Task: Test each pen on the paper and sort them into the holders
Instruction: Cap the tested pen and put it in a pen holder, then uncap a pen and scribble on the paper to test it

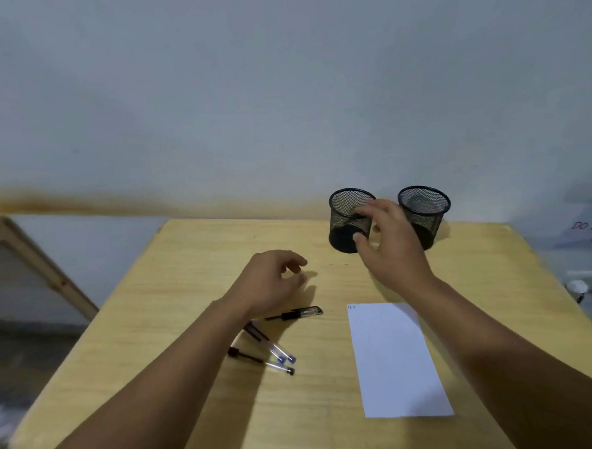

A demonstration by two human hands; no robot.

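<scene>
Right hand, fingers spread and empty, reaches at left holder near tabletop far edge, probably steadying it; left hand loosely curled, empty, above pens.

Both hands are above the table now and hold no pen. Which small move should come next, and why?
Probably the left hand should lower and pick up the black pen lying just below it. The paper has only a small mark at its top corner, and several pens lie untested beside it; both mesh holders look empty.
</scene>
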